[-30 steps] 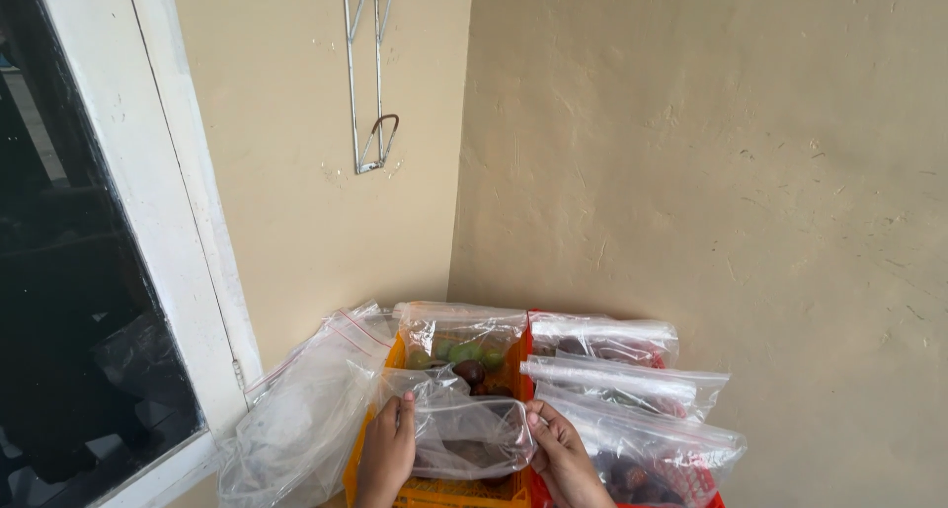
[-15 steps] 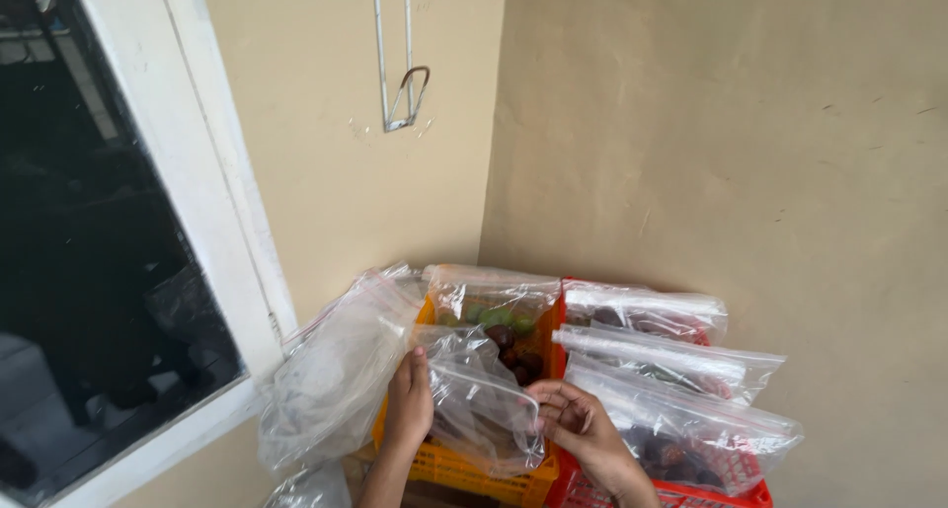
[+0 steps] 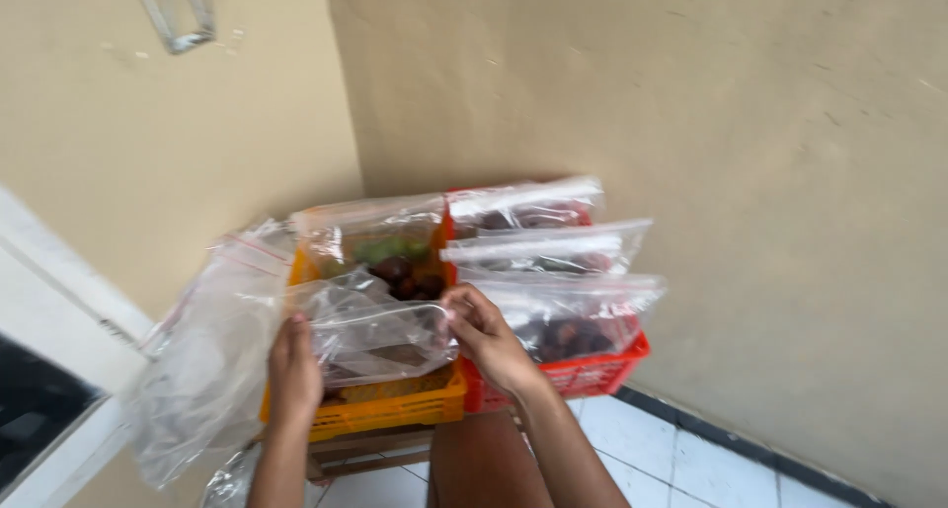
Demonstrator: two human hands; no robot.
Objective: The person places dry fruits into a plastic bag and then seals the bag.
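Both hands hold one clear plastic zip bag (image 3: 380, 335) over an orange basket (image 3: 395, 409). My left hand (image 3: 294, 370) grips its left edge. My right hand (image 3: 486, 335) pinches its upper right corner. Dark items (image 3: 405, 276) and something green lie in the orange basket behind the bag. A red basket (image 3: 592, 370) to the right holds clear bags (image 3: 553, 256) stood in a row, with dark contents in them.
An empty clear bag (image 3: 212, 360) hangs off the orange basket's left side. Beige walls (image 3: 691, 103) meet in a corner behind the baskets. A white window frame (image 3: 59, 311) is at left, a metal hook (image 3: 178, 14) above, and white floor tiles (image 3: 681, 459) below.
The view has swung down and right, so the window has slid out at left and the floor shows. Both hands keep hold of the same clear bag.
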